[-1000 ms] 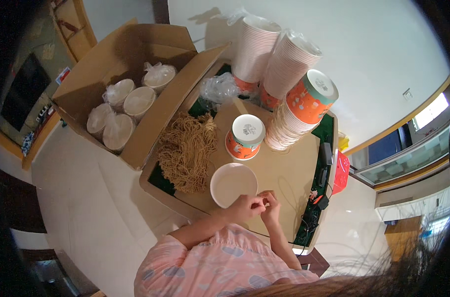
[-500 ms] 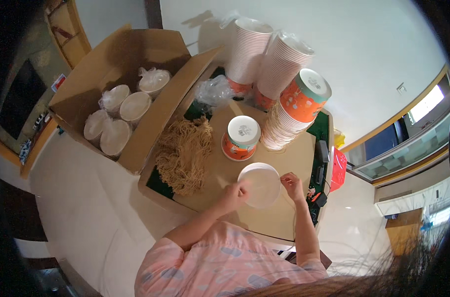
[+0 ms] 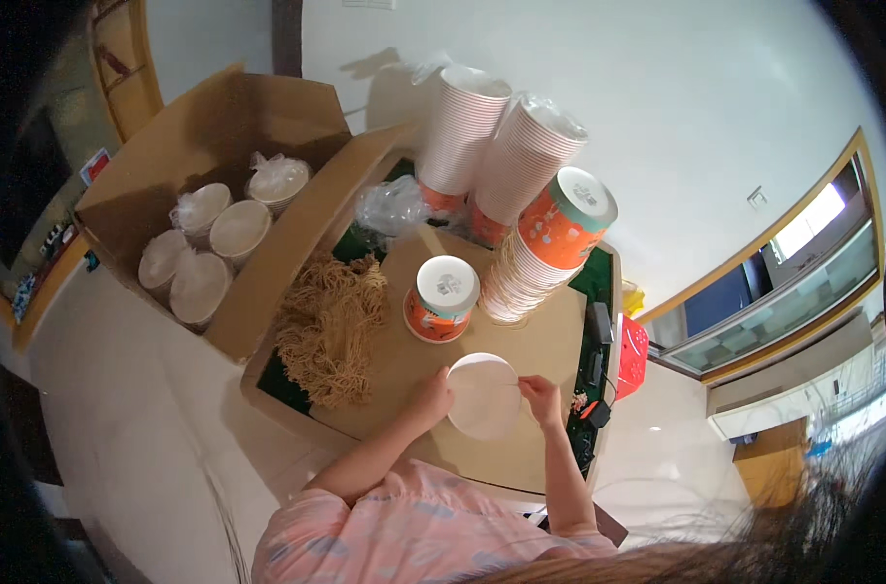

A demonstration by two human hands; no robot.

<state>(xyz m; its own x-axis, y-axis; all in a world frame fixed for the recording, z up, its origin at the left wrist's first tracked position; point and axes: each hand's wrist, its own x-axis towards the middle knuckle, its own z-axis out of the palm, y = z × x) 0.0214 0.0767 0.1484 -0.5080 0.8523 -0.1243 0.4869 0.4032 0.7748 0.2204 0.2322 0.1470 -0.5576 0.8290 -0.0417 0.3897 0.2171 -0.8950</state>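
Note:
A round paper bucket (image 3: 484,401) stands in front of me with its white inside facing up. My left hand (image 3: 431,401) is closed on its left rim. At the right rim my right hand (image 3: 540,397) pinches what looks like a thin cord, mostly hidden by the fingers. Just beyond, an orange and green paper bucket (image 3: 443,300) sits upside down. To the left lies a heap of tan cords (image 3: 334,331). A stack of upturned buckets (image 3: 565,229), with cords hanging along its rims, stands to the right.
Two tall stacks of white-rimmed buckets (image 3: 462,131) stand at the back by the wall, beside crumpled clear plastic (image 3: 392,206). An open cardboard box (image 3: 287,263) at left holds several wrapped stacks. Black adapters (image 3: 597,323) and a red basket (image 3: 632,360) are at right.
My left hand, blurred beside the bucket before, now grips its left rim. My right hand stays pinched at the right rim. The whole view has shifted slightly.

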